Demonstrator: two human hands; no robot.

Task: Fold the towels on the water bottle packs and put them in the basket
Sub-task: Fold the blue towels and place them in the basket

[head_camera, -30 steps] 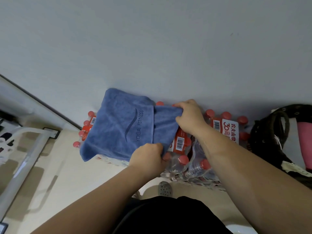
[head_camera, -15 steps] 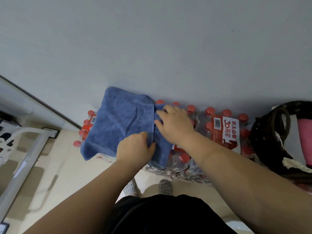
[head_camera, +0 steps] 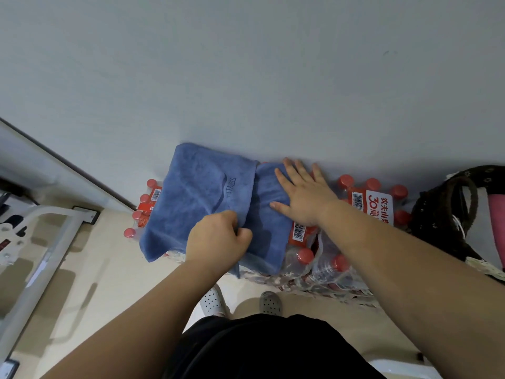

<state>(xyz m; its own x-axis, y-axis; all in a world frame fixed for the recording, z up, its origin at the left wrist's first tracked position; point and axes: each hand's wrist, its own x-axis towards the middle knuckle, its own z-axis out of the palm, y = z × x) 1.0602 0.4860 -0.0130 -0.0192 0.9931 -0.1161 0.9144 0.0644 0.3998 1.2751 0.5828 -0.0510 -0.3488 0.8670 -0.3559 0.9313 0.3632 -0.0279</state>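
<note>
A blue terry-cloth towel was spread over shrink-wrapped packs of clear, red-capped water bottles set against a plain grey wall. Its right part was pressed flat by the right hand, fingers straight and spread. A fold near the middle was pinched by the curled left hand. A dark woven basket with a looped handle was seen at the right, just beside the packs. A white metal frame was seen at the left over the pale floor.

Head camera looks steeply down, close overhead.
</note>
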